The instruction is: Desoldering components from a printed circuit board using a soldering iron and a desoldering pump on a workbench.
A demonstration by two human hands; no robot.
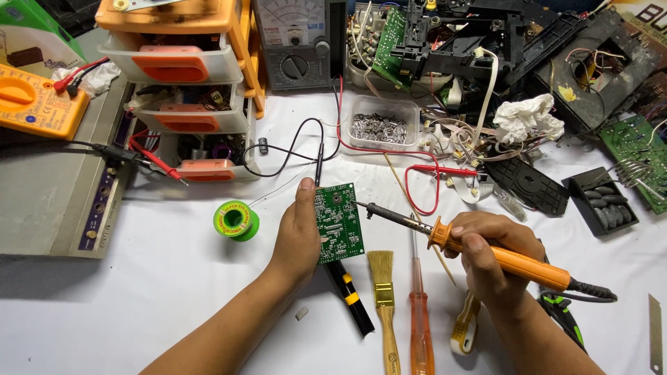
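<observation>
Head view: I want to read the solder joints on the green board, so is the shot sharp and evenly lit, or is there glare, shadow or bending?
Head view: the green circuit board is sharp, evenly lit, no glare; soft shadows beneath the left hand and right hand; the white tabletop is bright; the edges bow slightly, wide-angle.

view: head-worn camera, single | angle: steeply down and forward over white worktable (139, 292) | range: close, arm's length | frame: both forearms enter from bottom edge, cluttered back of table along top
</observation>
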